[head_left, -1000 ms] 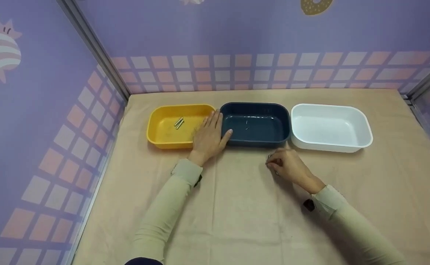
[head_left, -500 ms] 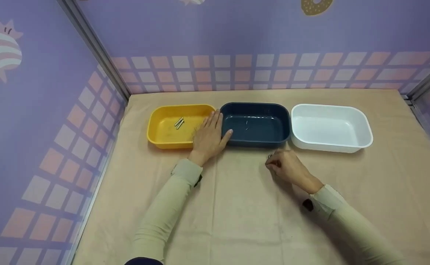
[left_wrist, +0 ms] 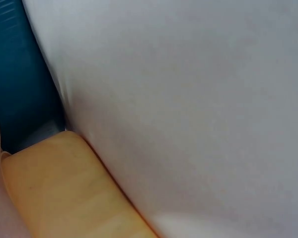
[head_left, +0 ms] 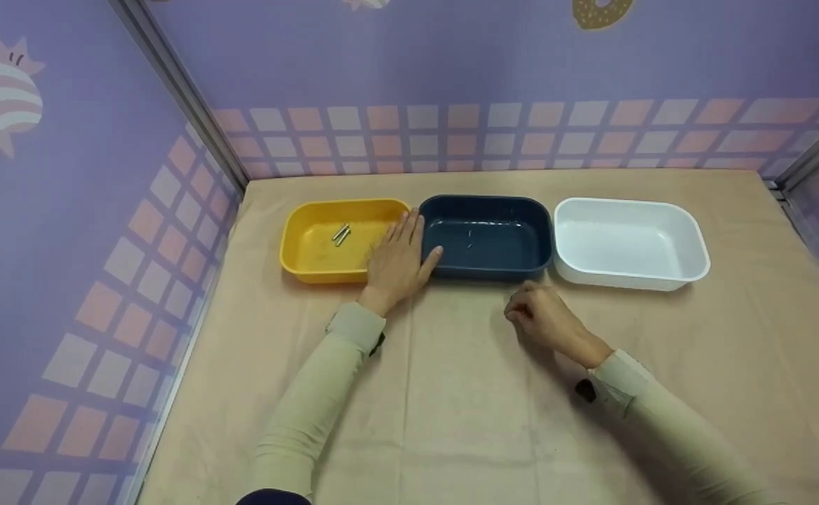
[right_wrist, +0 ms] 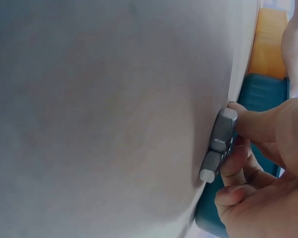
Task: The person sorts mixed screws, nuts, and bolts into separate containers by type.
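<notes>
My left hand [head_left: 396, 261] lies with straight fingers over the adjoining rims of the yellow bin [head_left: 288, 242] and the dark blue bin [head_left: 486, 272]. Inside the yellow bin, left of that hand, are a few silver screws [head_left: 341, 234]. In front of the blue bin's right corner, my right hand [head_left: 549, 319] is low over the cloth with its fingers curled. The right wrist view shows it pinching small faceted grey metal pieces [right_wrist: 221, 134], which look like nuts seen edge-on. The head view hides these pieces behind the fingers.
A white bin [head_left: 630, 245] stands right of the blue one, all three in a row. Two tiny thin marks [head_left: 470, 245] show on the blue bin's floor, too small to identify. Beige cloth [head_left: 465, 393] covers the table, and purple panels [head_left: 451, 56] rise behind and left.
My right hand has shifted very slightly leftward, and the ring-like glint at its fingertips is now hidden. My left hand and the bins stay put.
</notes>
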A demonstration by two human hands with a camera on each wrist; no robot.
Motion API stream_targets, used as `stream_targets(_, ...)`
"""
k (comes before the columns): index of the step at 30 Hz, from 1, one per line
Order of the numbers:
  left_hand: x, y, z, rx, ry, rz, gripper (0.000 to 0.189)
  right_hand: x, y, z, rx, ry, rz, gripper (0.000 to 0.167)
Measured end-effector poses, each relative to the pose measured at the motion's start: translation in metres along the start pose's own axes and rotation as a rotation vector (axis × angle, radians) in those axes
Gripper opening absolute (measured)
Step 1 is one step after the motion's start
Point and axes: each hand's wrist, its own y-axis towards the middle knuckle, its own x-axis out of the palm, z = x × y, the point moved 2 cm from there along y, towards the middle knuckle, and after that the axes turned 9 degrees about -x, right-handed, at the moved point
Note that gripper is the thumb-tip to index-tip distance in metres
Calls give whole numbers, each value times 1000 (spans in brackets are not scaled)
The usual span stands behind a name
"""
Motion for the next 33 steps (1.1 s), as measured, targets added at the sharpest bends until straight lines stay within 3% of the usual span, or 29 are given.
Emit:
stream_targets(4,0,0,-1,4,-14,0,81,1,1,0,-19,-10,-4,11)
stream_targets(11,0,1,-1,3,-11,-1,81,-6,4,-4,19,20,11,12)
stream_targets(22,1,-2,-1,2,-9,-6,81,-13,7,-4,108,188,92,11)
stream_targets(33,0,-1,-1,11,1,12,80,-19,11,-7,101,339,163,9)
